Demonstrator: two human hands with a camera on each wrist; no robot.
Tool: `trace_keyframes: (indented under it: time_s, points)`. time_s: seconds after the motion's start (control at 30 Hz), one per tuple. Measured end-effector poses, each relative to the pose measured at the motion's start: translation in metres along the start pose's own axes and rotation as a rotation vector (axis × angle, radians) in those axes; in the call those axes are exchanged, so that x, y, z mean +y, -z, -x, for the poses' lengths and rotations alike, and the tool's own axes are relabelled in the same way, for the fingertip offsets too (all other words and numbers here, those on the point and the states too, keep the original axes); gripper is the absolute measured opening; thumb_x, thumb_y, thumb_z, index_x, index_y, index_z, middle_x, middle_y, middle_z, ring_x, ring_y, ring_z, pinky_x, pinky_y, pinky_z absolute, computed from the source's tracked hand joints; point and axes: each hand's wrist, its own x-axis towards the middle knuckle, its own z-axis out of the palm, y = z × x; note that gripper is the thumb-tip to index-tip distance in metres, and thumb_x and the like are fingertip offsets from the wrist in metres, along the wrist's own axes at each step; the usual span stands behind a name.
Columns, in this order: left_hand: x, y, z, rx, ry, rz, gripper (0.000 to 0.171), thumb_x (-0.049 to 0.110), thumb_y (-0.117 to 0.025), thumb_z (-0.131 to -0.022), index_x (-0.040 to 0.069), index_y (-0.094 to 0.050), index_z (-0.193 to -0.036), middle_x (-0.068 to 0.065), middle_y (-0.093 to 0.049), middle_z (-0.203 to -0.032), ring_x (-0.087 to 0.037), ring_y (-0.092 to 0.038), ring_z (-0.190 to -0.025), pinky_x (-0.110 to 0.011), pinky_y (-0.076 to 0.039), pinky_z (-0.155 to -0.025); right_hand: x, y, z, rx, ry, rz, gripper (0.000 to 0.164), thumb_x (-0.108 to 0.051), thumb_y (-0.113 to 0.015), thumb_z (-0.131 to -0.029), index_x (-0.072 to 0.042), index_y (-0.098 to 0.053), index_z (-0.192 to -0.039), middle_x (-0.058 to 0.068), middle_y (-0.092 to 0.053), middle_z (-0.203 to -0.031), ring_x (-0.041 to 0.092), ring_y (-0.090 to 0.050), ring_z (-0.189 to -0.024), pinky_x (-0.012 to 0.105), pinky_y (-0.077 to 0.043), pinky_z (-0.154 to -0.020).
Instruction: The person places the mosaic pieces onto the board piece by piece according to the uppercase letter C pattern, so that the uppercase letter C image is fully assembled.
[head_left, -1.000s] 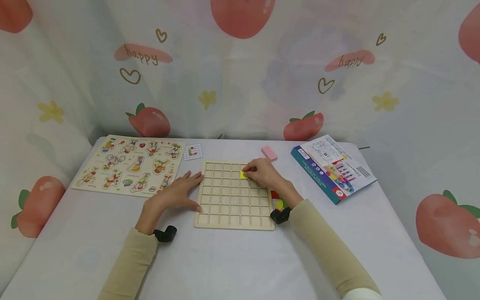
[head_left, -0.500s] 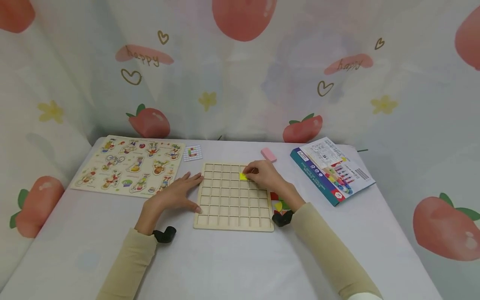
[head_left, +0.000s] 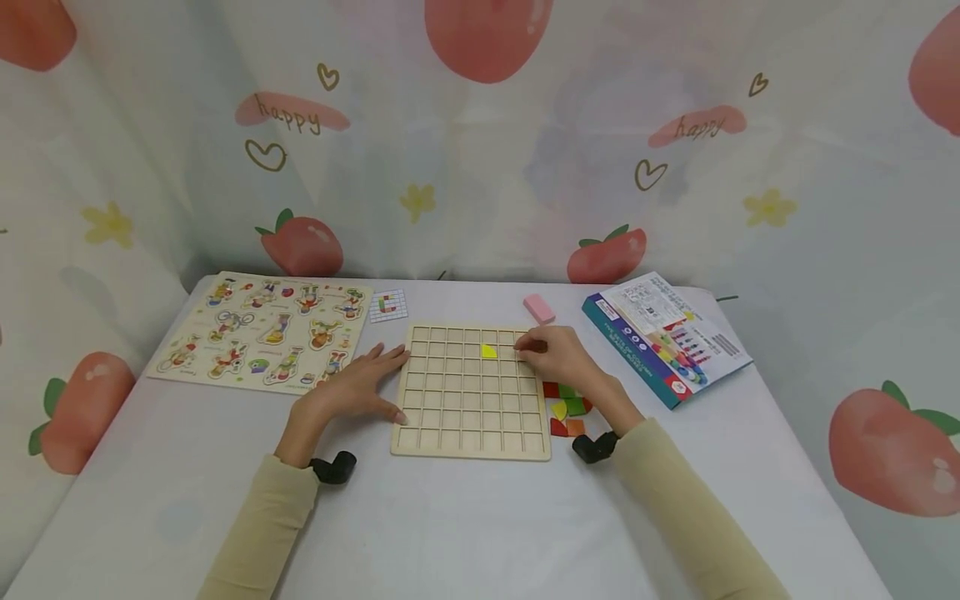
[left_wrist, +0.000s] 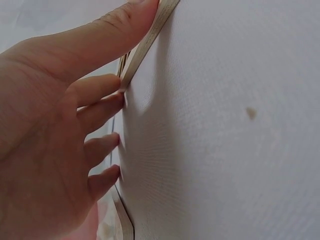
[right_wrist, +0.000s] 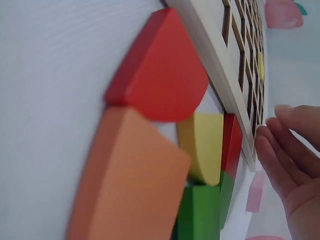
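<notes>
A wooden grid board (head_left: 457, 400) lies on the table, and a yellow quarter-circle block (head_left: 489, 352) sits in one of its upper cells. My left hand (head_left: 348, 390) rests against the board's left edge, fingers spread, with the thumb (left_wrist: 122, 25) at the front left corner. Over the upper right of the board is my right hand (head_left: 551, 350), its fingers loosely bent and nothing between them. Beside the board's right edge lie several coloured blocks: a red curved one (right_wrist: 162, 70), an orange one (right_wrist: 135, 185), a yellow one (right_wrist: 206, 145) and green ones (right_wrist: 202, 212).
A picture puzzle board (head_left: 262, 333) lies at the back left, partly behind my left hand. A small pattern card (head_left: 387, 306) is next to it. Behind the grid board is a pink block (head_left: 538, 308). A flat box (head_left: 663, 337) lies at the back right. Patterned cloth hangs behind the table.
My right hand has let go of the yellow block, which stays in its cell, and has moved right. More of the coloured blocks now show. My left hand holds its place at the board.
</notes>
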Motion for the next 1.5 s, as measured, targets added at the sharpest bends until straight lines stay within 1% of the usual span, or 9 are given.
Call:
trace_keyframes:
  time_s: [0.23,0.37,0.53,0.67,0.83,0.97,1.1,1.23,1.5]
  points:
    - [-0.001,-0.002,0.000,0.004,0.007,0.004,0.107,0.041,-0.089,-0.077,0.013,-0.032,-0.163,-0.007,-0.021,-0.172,-0.042,-0.006,-0.159,-0.069,-0.015,-0.125,0.010,0.010,0.014,-0.004,-0.022,-0.024,0.021,-0.016,-0.071,-0.097,-0.010,-0.077,-0.116,0.007,-0.075,-0.110,0.023,-0.064,-0.097,0.038,-0.060,-0.092]
    - [0.000,-0.001,0.000,0.007,0.006,0.002,0.106,0.039,-0.089,-0.077,0.012,-0.033,-0.162,-0.008,-0.021,-0.172,-0.043,-0.006,-0.159,-0.069,-0.015,-0.124,0.016,0.016,0.022,-0.031,-0.051,-0.019,0.021,-0.017,-0.071,-0.097,-0.010,-0.076,-0.117,0.007,-0.074,-0.108,0.023,-0.063,-0.098,0.037,-0.058,-0.091]
    - [0.001,0.000,0.002,0.008,0.001,-0.004,0.106,0.039,-0.089,-0.077,0.011,-0.033,-0.162,-0.009,-0.022,-0.172,-0.043,-0.007,-0.159,-0.070,-0.015,-0.124,0.023,0.022,0.031,-0.083,-0.063,0.000,0.022,-0.020,-0.073,-0.096,-0.011,-0.076,-0.116,0.005,-0.072,-0.102,0.023,-0.061,-0.096,0.032,-0.056,-0.085]
    - [0.001,0.000,0.002,0.009,-0.001,-0.005,0.106,0.039,-0.089,-0.077,0.010,-0.033,-0.162,-0.010,-0.022,-0.172,-0.044,-0.007,-0.159,-0.069,-0.015,-0.125,0.029,0.024,0.037,-0.130,-0.064,-0.019,0.022,-0.022,-0.074,-0.095,-0.012,-0.076,-0.115,0.004,-0.072,-0.101,0.022,-0.060,-0.095,0.029,-0.054,-0.081]
    - [0.000,-0.001,0.002,0.011,-0.001,-0.005,0.105,0.039,-0.089,-0.078,0.010,-0.033,-0.162,-0.010,-0.022,-0.172,-0.044,-0.007,-0.159,-0.069,-0.015,-0.125,0.033,0.028,0.044,-0.189,-0.053,-0.054,0.025,-0.022,-0.075,-0.095,-0.011,-0.075,-0.117,0.003,-0.072,-0.102,0.021,-0.060,-0.096,0.028,-0.054,-0.082]
    - [-0.001,-0.002,0.002,0.014,-0.001,-0.006,0.106,0.040,-0.089,-0.077,0.011,-0.033,-0.162,-0.010,-0.022,-0.172,-0.044,-0.007,-0.159,-0.069,-0.015,-0.125,0.035,0.028,0.045,-0.229,-0.068,-0.081,0.028,-0.023,-0.077,-0.093,-0.011,-0.074,-0.118,0.004,-0.073,-0.106,0.021,-0.060,-0.097,0.028,-0.055,-0.083]
    - [-0.002,-0.002,0.002,0.015,-0.006,-0.005,0.105,0.040,-0.089,-0.078,0.011,-0.033,-0.162,-0.010,-0.022,-0.172,-0.043,-0.007,-0.159,-0.068,-0.015,-0.125,0.036,0.025,0.044,-0.235,-0.085,-0.077,0.032,-0.026,-0.080,-0.090,-0.012,-0.074,-0.119,0.004,-0.072,-0.110,0.021,-0.059,-0.101,0.030,-0.056,-0.086]
    - [-0.002,-0.002,0.001,0.014,-0.013,-0.004,0.105,0.040,-0.089,-0.078,0.011,-0.033,-0.162,-0.010,-0.022,-0.172,-0.043,-0.007,-0.159,-0.068,-0.015,-0.125,0.035,0.023,0.043,-0.223,-0.085,-0.052,0.032,-0.024,-0.081,-0.089,-0.011,-0.074,-0.117,0.004,-0.071,-0.108,0.021,-0.059,-0.100,0.033,-0.056,-0.090]
    - [-0.001,-0.002,0.000,0.010,-0.010,-0.008,0.106,0.041,-0.089,-0.078,0.011,-0.032,-0.162,-0.009,-0.022,-0.172,-0.042,-0.007,-0.159,-0.067,-0.016,-0.125,0.031,0.025,0.044,-0.218,-0.112,-0.056,0.026,-0.021,-0.081,-0.089,-0.010,-0.068,-0.109,0.006,-0.067,-0.098,0.021,-0.059,-0.092,0.029,-0.056,-0.082]
